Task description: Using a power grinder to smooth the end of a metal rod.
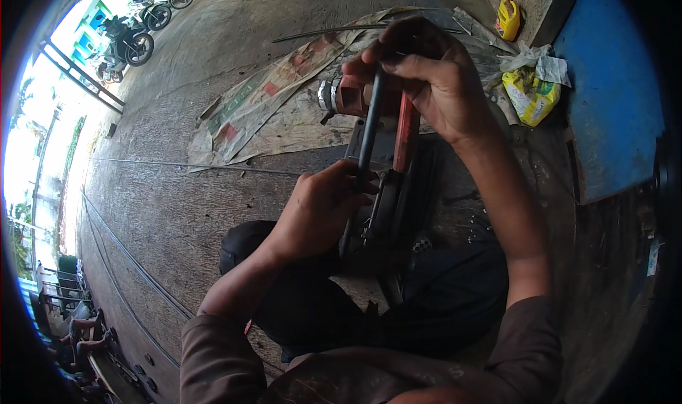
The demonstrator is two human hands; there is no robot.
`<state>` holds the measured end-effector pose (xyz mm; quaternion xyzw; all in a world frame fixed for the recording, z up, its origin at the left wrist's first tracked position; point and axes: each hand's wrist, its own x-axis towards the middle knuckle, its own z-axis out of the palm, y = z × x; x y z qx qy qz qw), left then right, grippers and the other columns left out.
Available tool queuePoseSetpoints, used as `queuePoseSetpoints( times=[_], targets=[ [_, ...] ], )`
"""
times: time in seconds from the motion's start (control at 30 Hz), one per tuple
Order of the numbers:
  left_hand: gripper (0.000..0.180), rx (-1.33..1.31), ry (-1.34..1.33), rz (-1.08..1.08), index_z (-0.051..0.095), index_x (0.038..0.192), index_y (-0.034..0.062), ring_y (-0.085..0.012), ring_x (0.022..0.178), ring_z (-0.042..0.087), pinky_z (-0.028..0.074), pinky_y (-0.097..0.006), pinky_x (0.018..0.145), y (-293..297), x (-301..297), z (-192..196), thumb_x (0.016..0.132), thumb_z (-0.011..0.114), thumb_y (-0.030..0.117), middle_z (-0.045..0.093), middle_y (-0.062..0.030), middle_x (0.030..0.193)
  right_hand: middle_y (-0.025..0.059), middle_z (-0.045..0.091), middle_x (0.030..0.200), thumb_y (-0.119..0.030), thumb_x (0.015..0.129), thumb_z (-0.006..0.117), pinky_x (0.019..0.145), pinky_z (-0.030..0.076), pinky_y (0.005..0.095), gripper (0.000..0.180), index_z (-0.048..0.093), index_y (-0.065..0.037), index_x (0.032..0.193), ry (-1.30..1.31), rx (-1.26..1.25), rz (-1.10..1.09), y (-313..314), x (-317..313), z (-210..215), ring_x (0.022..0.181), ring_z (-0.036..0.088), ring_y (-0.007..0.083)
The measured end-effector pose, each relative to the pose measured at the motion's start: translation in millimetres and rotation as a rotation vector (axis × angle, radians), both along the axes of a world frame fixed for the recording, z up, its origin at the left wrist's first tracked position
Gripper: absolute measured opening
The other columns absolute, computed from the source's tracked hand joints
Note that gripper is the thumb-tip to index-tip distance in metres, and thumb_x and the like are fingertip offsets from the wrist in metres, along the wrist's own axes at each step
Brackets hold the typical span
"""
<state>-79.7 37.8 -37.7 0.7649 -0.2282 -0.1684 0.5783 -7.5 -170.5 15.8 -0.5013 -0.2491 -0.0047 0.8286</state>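
Note:
A dark, straight metal rod (371,123) is held upright in front of me, slightly tilted. Around its lower end, the fingers of my left hand (316,208) are closed. At the top end my right hand (444,84) pinches it between thumb and fingers. Just behind the rod stands a red tool (352,97) with a silver ring at its left end. A red bar (406,137) and a dark metal frame (387,201) are beside it, between my legs. My hands and the rod hide part of this tool.
A worn printed sheet (263,102) lies on the concrete floor under the tool. A thin long rod (312,32) rests across its far side. At the right are a yellow jug (507,20), a yellow bag (529,97) and a blue panel (614,84). Long bars (142,270) lie at the left.

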Motion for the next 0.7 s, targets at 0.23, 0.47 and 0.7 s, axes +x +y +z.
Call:
queuePoseSetpoints(
  times=[0.23, 0.47, 0.7],
  targets=[
    [0.019, 0.114, -0.075, -0.013, 0.058, 0.101, -0.0043, -0.0186, 0.091, 0.069, 0.056, -0.030, 0.079, -0.2, -2.7, 1.6, 0.083, 0.064, -0.004, 0.070, -0.0135, 0.093, 0.0183, 0.068, 0.098, 0.003, 0.083, 0.050, 0.092, 0.054, 0.0413, 0.020, 0.060, 0.002, 0.101, -0.058, -0.046, 0.053, 2.4, -3.2, -1.9, 0.098, 0.068, 0.0303],
    [0.019, -0.224, 0.010, 0.124, 0.060, 0.098, -0.0043, -0.0180, 0.079, 0.070, 0.056, -0.028, 0.069, 8.0, 0.4, -4.9, 0.081, 0.068, 0.000, 0.070, -0.0131, 0.085, 0.0246, 0.064, 0.109, -0.003, 0.088, 0.044, 0.095, 0.052, 0.0410, 0.025, 0.058, 0.007, 0.107, -0.014, 0.111, 0.108, 0.8, 8.6, -4.4, 0.102, 0.065, 0.0336],
    [0.015, -0.655, 0.039, 0.418, 0.056, 0.091, -0.0019, -0.0235, 0.088, 0.069, 0.058, -0.033, 0.076, 13.0, 11.2, 10.3, 0.085, 0.069, 0.005, 0.068, -0.0165, 0.093, 0.0298, 0.058, 0.120, -0.024, 0.093, 0.039, 0.099, 0.048, 0.0443, 0.044, 0.056, 0.011, 0.115, 0.101, 0.202, 0.337, -12.6, 14.7, -17.9, 0.110, 0.060, 0.0395]
  ],
)
